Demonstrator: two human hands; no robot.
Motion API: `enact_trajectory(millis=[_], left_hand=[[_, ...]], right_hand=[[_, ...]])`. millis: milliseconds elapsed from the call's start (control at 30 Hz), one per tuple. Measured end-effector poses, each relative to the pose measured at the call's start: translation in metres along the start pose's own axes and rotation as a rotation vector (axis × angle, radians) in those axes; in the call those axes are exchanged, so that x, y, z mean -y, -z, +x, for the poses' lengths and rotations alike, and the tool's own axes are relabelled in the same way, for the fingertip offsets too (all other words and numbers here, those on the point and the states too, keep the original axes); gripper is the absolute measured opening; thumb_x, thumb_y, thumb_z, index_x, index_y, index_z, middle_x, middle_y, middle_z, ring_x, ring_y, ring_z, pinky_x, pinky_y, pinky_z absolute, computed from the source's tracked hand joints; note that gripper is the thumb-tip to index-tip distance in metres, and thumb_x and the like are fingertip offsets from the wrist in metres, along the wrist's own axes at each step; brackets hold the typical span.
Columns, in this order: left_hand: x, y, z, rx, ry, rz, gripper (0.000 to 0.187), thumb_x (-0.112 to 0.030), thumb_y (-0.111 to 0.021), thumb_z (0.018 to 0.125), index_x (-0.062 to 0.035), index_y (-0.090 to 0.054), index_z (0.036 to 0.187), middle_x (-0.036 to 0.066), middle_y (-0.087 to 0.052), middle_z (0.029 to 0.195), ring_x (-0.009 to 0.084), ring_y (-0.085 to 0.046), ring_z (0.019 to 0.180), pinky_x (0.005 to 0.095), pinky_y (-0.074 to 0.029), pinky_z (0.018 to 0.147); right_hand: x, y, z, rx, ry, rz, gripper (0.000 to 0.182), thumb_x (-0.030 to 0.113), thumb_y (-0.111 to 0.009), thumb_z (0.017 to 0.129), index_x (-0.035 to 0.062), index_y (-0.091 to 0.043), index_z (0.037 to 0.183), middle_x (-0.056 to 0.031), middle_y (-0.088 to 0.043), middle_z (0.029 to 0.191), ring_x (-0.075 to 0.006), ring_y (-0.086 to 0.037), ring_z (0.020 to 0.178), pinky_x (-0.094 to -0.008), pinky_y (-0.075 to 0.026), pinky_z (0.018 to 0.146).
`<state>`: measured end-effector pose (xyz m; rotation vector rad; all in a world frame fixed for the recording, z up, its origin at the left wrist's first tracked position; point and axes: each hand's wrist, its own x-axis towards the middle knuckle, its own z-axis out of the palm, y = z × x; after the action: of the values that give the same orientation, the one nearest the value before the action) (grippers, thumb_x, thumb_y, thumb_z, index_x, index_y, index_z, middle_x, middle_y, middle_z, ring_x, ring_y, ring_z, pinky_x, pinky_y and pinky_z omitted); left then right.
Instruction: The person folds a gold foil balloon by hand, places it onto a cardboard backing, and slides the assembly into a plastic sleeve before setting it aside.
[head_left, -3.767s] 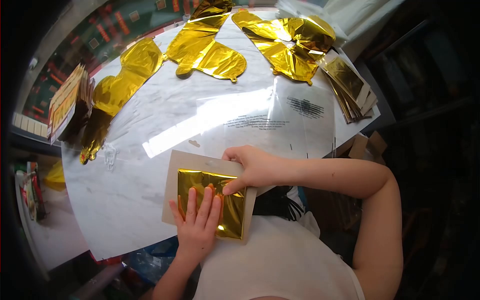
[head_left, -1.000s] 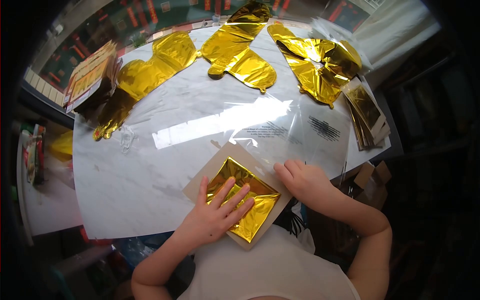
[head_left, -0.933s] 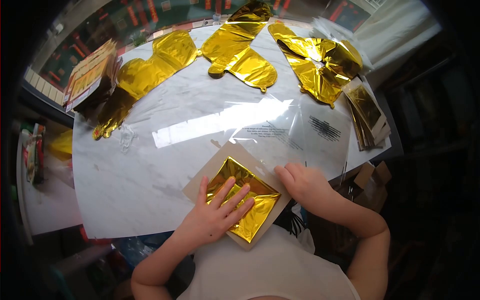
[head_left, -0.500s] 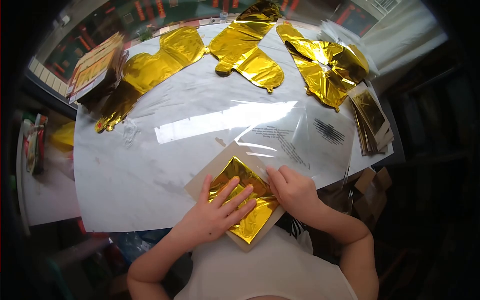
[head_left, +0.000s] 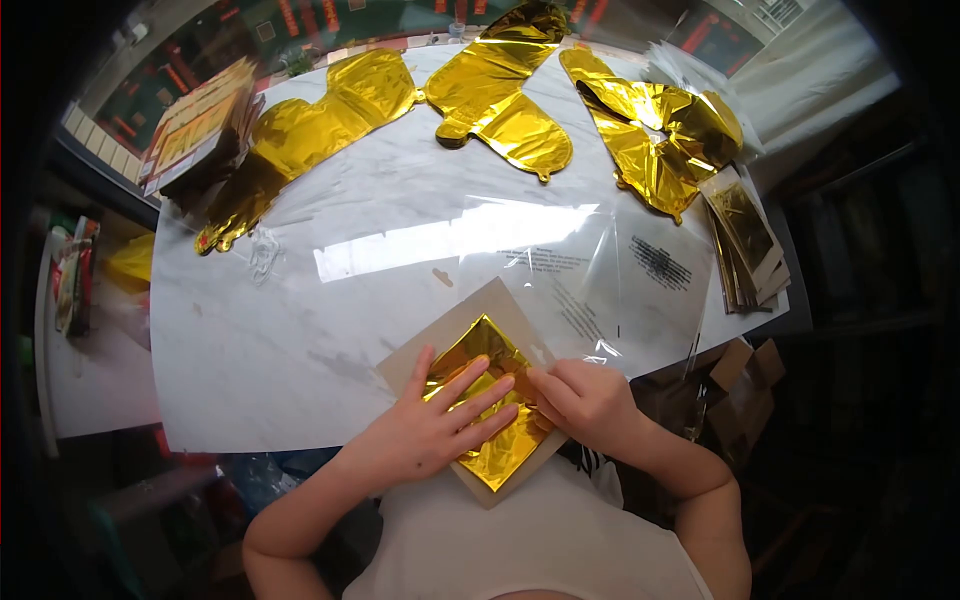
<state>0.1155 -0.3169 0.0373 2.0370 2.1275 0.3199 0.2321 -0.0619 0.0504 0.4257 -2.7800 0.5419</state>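
Observation:
A folded gold foil sheet [head_left: 497, 452] lies on a grey-beige card [head_left: 497, 296] at the table's front edge. My left hand [head_left: 437, 425] rests on the foil, palm down with the fingers spread. At the foil's right corner, my right hand [head_left: 583, 402] is closed in a pinch; what is between its fingertips is too small to make out. Clear plastic film [head_left: 590, 265] with black print lies on the table just beyond the card.
Gold foil balloons [head_left: 330, 125] [head_left: 505, 110] [head_left: 650, 130] lie across the far side of the white table [head_left: 230, 370]. Stacked packets [head_left: 200, 135] stand at the back left, flat gold packets [head_left: 745, 240] at the right. Cardboard boxes [head_left: 740, 390] sit below the right edge.
My right hand has moved slightly down and left, onto the foil's right corner. The card and foil have shifted slightly right in view, with my left hand still on the foil.

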Motion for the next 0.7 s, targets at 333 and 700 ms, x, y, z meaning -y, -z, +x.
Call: enact_trajectory(millis=[333, 700], left_hand=[[-0.002, -0.004, 0.005, -0.019, 0.003, 0.008, 0.064, -0.022, -0.059, 0.097, -0.0191, -0.045, 0.159, 0.008, -0.035, 0.170, 0.0358, -0.034, 0.156, 0.0803, -0.019, 0.118], [0.003, -0.002, 0.015, -0.001, -0.011, 0.022, 0.064, -0.022, -0.060, 0.096, -0.0187, -0.046, 0.158, 0.007, -0.036, 0.170, 0.0367, -0.033, 0.157, 0.0803, -0.018, 0.118]], right_hand=[[-0.033, 0.013, -0.014, 0.047, -0.264, 0.205, 0.037, 0.004, -0.070, 0.094, 0.0063, -0.070, 0.131, -0.0161, -0.068, 0.123, -0.0365, -0.066, 0.113, -0.0420, -0.055, 0.094], [-0.043, 0.008, -0.012, 0.352, -0.078, -0.072, 0.065, 0.034, -0.055, 0.105, 0.0114, -0.039, 0.163, -0.0134, -0.031, 0.172, -0.0358, -0.026, 0.160, -0.0562, -0.016, 0.129]])
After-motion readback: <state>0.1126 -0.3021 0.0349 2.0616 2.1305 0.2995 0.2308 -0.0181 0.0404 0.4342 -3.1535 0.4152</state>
